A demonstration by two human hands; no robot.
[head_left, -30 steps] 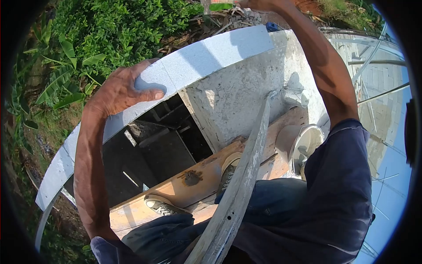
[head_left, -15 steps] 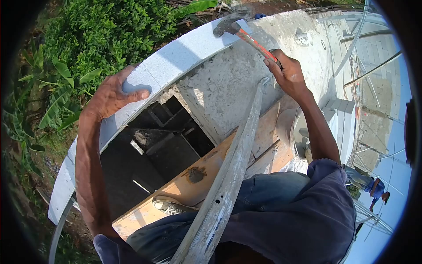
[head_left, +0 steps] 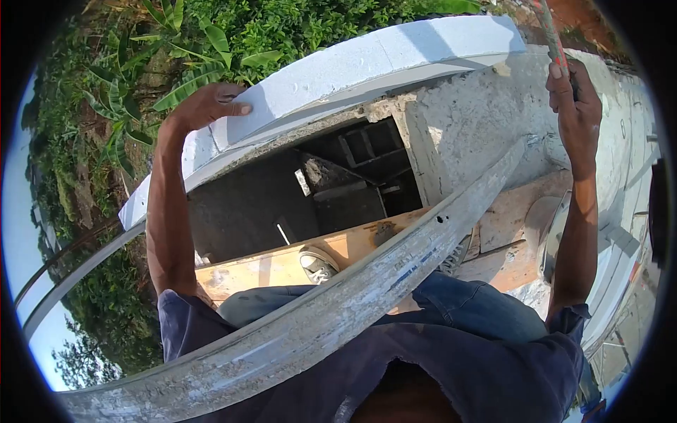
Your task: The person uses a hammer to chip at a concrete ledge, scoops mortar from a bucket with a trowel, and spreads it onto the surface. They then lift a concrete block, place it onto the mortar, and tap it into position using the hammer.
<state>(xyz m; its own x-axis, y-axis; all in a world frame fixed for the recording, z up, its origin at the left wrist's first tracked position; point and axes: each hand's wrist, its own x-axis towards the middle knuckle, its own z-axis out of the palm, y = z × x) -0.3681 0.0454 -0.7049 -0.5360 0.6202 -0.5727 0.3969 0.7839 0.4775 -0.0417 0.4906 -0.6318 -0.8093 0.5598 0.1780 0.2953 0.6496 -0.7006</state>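
Left hand (head_left: 208,107) clamps the white block (head_left: 303,88) by its edge, likely steadying it — right hand (head_left: 578,106) grips the hammer handle (head_left: 550,34) (head out of view)

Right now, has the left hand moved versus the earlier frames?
Yes. The left hand has shifted left along the white block row, ending farther from the opening's right-hand jamb.

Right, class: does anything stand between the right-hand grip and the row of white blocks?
Nothing visible does. The right-hand grip, closed round a tool handle, is apart from the white blocks, with only concrete showing in the gap. The long beam lies lower in view; the left-hand grip rests on the blocks farther along.
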